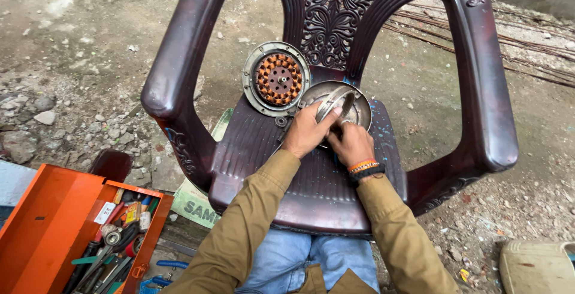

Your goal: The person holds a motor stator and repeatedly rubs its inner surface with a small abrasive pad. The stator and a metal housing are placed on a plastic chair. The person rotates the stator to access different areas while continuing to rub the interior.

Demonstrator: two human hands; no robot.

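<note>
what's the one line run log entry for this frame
left hand: holds metal cover | right hand: on cover | stator: leans on chair back

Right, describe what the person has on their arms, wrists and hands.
Both arms wear long khaki-brown sleeves with plain cuffs. The right hand is bare, with an orange band and a black band side by side at the wrist. The left hand is bare, with nothing visible at its wrist. No gloves.

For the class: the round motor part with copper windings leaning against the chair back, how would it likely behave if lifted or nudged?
The motor part probably feels heavy for its size, given its metal rim and dense copper coils. Propped on its edge, it may roll or tip flat when nudged. It looks rigid.
</note>
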